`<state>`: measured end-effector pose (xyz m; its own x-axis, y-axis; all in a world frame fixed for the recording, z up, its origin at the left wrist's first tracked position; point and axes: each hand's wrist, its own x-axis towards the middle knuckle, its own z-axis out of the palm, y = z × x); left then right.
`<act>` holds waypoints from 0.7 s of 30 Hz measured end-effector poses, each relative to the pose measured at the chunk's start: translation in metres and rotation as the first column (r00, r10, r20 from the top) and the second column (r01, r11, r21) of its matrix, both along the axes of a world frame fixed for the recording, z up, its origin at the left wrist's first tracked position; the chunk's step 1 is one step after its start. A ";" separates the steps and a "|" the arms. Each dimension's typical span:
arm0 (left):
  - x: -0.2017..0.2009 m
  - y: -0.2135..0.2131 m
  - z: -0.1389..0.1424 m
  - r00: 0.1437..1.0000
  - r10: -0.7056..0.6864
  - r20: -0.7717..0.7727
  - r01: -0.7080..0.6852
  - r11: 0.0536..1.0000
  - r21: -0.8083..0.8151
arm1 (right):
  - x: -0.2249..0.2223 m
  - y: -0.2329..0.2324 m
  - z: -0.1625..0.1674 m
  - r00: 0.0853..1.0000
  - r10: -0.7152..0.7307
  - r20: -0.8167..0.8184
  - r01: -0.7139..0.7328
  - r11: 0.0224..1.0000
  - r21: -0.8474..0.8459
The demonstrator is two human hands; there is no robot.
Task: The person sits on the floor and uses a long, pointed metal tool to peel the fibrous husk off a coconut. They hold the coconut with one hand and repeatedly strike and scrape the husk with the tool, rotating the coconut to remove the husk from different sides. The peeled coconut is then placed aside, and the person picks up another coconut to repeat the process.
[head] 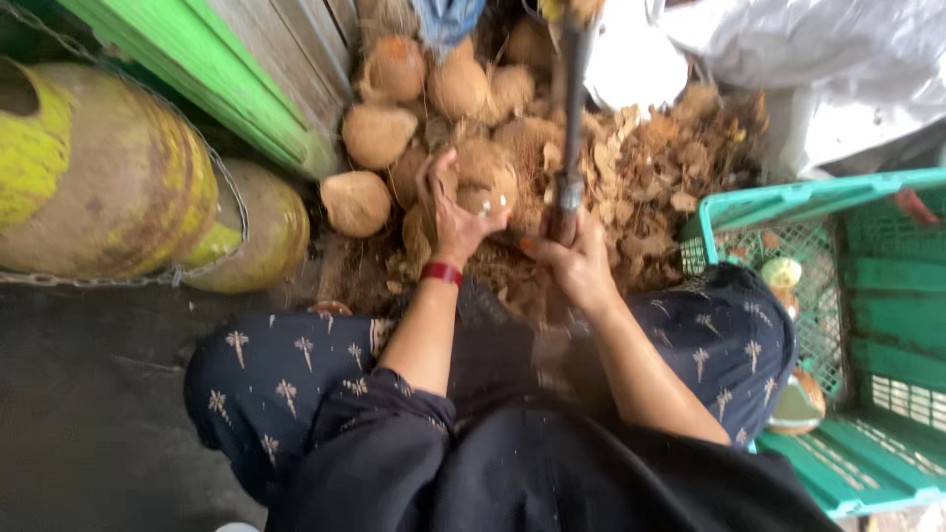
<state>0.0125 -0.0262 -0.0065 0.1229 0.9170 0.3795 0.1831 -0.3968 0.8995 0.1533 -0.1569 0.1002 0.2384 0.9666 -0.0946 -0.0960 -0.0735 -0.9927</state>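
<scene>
Dark printed trousers (266, 384) and a black top fill the foreground as a seated person works over a heap of coconuts. At the centre, a husked coconut (485, 182) sits in the left hand (455, 219), fingers spread and curled around its near side, a red band (442, 273) at the wrist. Just beside it, the right hand (574, 261) is clenched around the lower end of an upright metal bar (572, 128), whose top runs out of view; whether it is fixed in the ground cannot be told. Coconut and bar stand close together, apparently touching, which suggests the husking step is in hand: fibre being pried off against the bar. By that reading, the next move calls for a firm grip on the nut and a steady bar, with fingers kept off the metal. Around the hands lie more brown coconuts (379, 133) and a thick litter of torn husk (650, 167). To the person's right stands a green plastic crate (877, 345) holding a few pale pieces. At left, two worn yellow-painted cylinders (108, 177) are chained beside a green wooden plank (227, 79). White sacking (818, 59) lies behind.
</scene>
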 end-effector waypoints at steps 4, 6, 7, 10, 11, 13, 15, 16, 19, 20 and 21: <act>-0.001 0.008 -0.008 0.991 -0.030 0.132 0.045 0.993 -0.112 | -0.012 0.010 -0.062 0.998 -0.037 0.057 0.053 0.944 -0.326; -0.011 0.006 -0.013 0.992 -0.025 0.123 0.048 0.982 -0.182 | -0.013 0.004 -0.082 0.998 0.050 0.027 -0.025 0.816 -0.577; -0.014 0.012 -0.013 0.986 -0.032 0.162 0.064 0.979 -0.194 | -0.012 0.006 -0.086 0.999 -0.003 -0.041 -0.022 0.797 -0.604; -0.025 0.020 -0.012 0.989 0.022 0.147 0.013 0.972 -0.236 | -0.007 0.005 -0.072 0.970 -0.108 -0.218 -0.061 0.759 -0.648; -0.024 0.022 -0.012 0.990 0.037 0.134 -0.003 0.970 -0.243 | -0.006 0.006 -0.060 0.964 -0.122 -0.237 -0.058 0.773 -0.632; -0.021 0.023 -0.010 0.993 -0.028 0.111 0.055 0.969 -0.243 | -0.002 0.011 -0.031 0.973 -0.092 -0.210 -0.037 0.840 -0.541; -0.016 0.017 -0.008 0.997 -0.054 0.046 0.062 0.975 -0.212 | 0.000 0.009 -0.004 0.993 -0.025 -0.114 -0.024 0.910 -0.414; -0.014 0.015 -0.006 0.999 -0.041 -0.001 0.041 0.987 -0.157 | 0.003 0.010 0.005 1.000 0.006 -0.003 -0.006 0.949 -0.315; -0.008 0.009 0.002 0.996 0.025 -0.081 -0.032 0.995 -0.090 | 0.000 0.010 0.006 0.990 0.005 0.140 0.006 0.997 -0.074; -0.007 0.008 0.005 0.994 0.054 -0.095 -0.061 0.995 -0.078 | -0.009 0.010 -0.004 0.998 -0.014 0.054 0.017 0.999 -0.045; -0.007 0.007 0.007 0.991 0.067 -0.120 -0.074 0.996 -0.056 | -0.017 0.010 -0.018 0.999 -0.029 -0.036 0.028 0.999 -0.024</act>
